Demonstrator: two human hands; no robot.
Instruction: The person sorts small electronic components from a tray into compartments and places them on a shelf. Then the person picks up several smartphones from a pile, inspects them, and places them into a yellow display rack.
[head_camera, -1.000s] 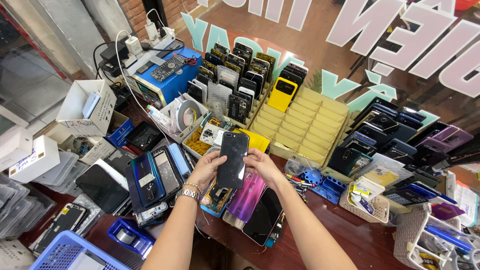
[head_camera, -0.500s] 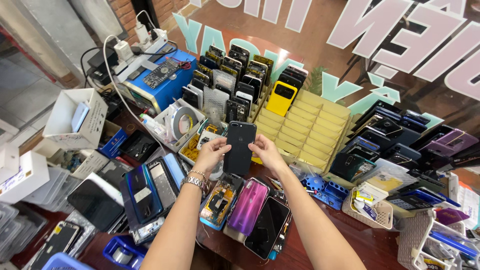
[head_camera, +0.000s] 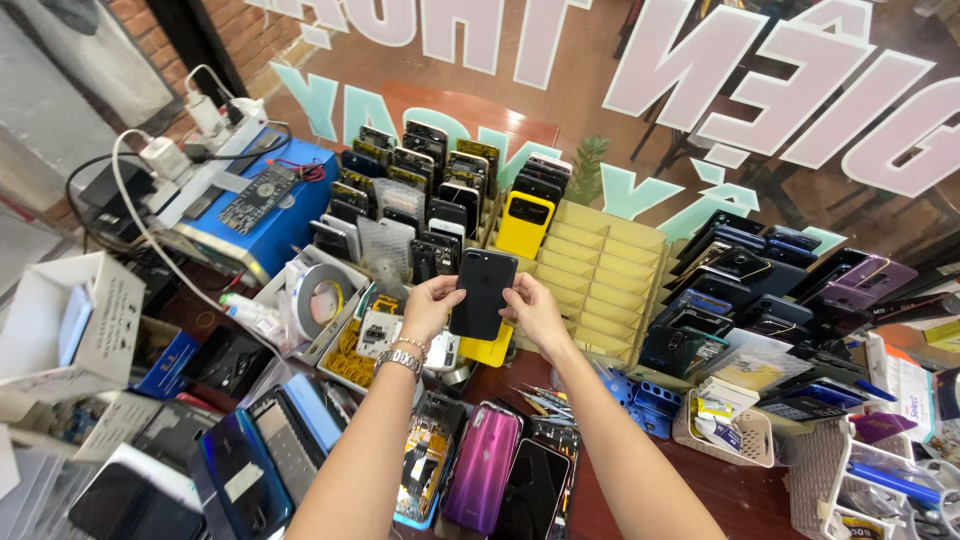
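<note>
Lying at the near edge of the dark red wooden table (head_camera: 730, 490) are flat phone parts; a shiny purple phone back (head_camera: 483, 478) sits beside a black glass screen (head_camera: 533, 490), and an opened phone (head_camera: 425, 470) shows its yellow insides; a glossy blue phone back (head_camera: 245, 475) lies toward the near left corner; a white plastic basket (head_camera: 745, 435) stands on the right side; above these, both bare arms reach forward; the left hand (head_camera: 432, 308), with a metal watch (head_camera: 398, 360) on its wrist, pinches the left side of a smooth black phone (head_camera: 482, 293); the right hand (head_camera: 533, 312) grips its right side; the phone is held upright in the air over the middle of the table, its back facing the camera; just beyond it stands a yellow slotted rack (head_camera: 600, 275), made of stiff card-like steps; a yellow phone case (head_camera: 524, 222) rests in it; rows of dark phones (head_camera: 420, 190) stand to its left; a round roll of tape (head_camera: 318, 298) sits in a white tray; a blue box (head_camera: 270, 215) with a small circuit board is at the far left corner; farthest is a glass window (head_camera: 600, 80) with big pink and teal letters, and a brick wall (head_camera: 145, 30).
</note>
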